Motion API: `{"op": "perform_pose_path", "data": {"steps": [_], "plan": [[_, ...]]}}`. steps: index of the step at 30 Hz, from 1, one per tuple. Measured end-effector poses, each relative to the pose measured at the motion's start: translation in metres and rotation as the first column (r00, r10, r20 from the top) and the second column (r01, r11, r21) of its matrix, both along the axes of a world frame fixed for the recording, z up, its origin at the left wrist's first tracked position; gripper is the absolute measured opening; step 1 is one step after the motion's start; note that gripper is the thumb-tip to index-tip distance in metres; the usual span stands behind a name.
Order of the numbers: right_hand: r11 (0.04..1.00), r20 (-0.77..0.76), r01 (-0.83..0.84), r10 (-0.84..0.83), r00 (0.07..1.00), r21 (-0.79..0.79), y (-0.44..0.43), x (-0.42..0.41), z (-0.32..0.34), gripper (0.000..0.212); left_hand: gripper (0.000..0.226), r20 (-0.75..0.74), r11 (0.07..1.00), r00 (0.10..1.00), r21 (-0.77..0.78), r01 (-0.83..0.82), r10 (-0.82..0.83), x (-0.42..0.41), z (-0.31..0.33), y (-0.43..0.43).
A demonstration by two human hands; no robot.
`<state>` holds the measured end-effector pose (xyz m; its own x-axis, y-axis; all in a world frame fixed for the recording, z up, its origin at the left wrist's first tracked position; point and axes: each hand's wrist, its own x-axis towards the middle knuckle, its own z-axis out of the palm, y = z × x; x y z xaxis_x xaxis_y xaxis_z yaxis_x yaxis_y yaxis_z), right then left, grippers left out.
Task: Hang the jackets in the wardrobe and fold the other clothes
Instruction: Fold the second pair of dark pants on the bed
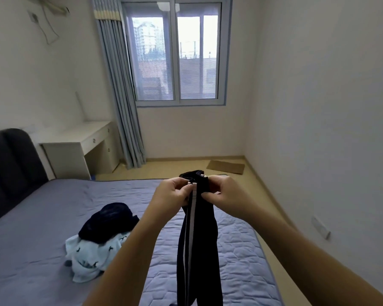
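Dark navy trousers [200,244] with a white side stripe hang straight down in front of me over the bed. My left hand [173,193] pinches the waistband from the left and my right hand [221,193] pinches it from the right, both close together at the top. On the blue-grey quilted bed [42,217] lies a small heap: a dark navy garment [108,221] on top of a light blue patterned garment [91,257]. No wardrobe or jacket is visible.
A dark padded headboard [7,166] stands at the left. A white desk [80,144] sits beside the blue curtain [122,107] under the window [175,56]. A flat piece of cardboard [226,166] lies on the floor near the right wall.
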<state>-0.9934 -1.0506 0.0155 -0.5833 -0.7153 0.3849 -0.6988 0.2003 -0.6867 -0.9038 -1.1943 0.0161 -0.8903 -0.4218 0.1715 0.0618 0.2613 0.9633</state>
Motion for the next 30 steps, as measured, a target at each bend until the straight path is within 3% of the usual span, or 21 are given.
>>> {"op": "perform_pose_path", "data": {"steps": [3,9,12,16,20,22,24,27,30], "plan": [[0.999,-0.075,-0.015,0.017,0.997,0.031,0.001,0.002,-0.008,0.018,0.009,-0.003,0.996,0.997,-0.027,-0.081,0.081,-0.002,-0.003,0.0],[0.995,0.015,-0.093,0.092,0.996,0.043,0.004,0.003,-0.015,0.033,0.011,-0.011,0.995,0.995,0.014,-0.097,0.097,-0.001,-0.006,0.0],[0.998,-0.008,-0.051,0.051,0.999,0.034,0.001,0.003,-0.02,0.035,0.018,0.036,0.997,0.996,-0.002,-0.076,0.076,0.0,-0.003,-0.001],[0.999,-0.021,-0.032,0.032,0.999,0.005,-0.004,0.003,-0.025,0.017,0.013,0.07,0.994,0.997,-0.107,-0.031,0.038,-0.002,0.008,-0.008],[0.999,-0.001,-0.034,0.034,0.999,-0.001,-0.005,0.003,-0.026,0.026,0.009,0.071,0.97,0.997,-0.236,0.056,-0.041,-0.003,0.013,-0.016],[0.997,0.089,-0.062,0.066,0.994,-0.042,0.0,0.0,-0.024,0.025,0.005,-0.048,0.905,0.999,-0.425,0.001,-0.024,0.001,0.009,-0.029],[0.992,0.166,-0.096,0.108,0.98,-0.083,0.006,-0.006,-0.018,0.025,0.02,-0.13,0.769,0.99,-0.637,-0.042,-0.054,0.009,0.001,-0.047],[0.984,0.198,-0.151,0.168,0.966,-0.097,0.013,-0.016,-0.008,0.027,0.036,-0.057,0.62,0.978,-0.781,0.081,-0.2,0.018,-0.006,-0.067],[0.979,0.194,-0.182,0.197,0.961,-0.09,0.014,-0.022,-0.001,0.03,0.034,-0.087,0.375,0.956,-0.927,0.025,-0.28,0.013,-0.001,-0.073]]}}
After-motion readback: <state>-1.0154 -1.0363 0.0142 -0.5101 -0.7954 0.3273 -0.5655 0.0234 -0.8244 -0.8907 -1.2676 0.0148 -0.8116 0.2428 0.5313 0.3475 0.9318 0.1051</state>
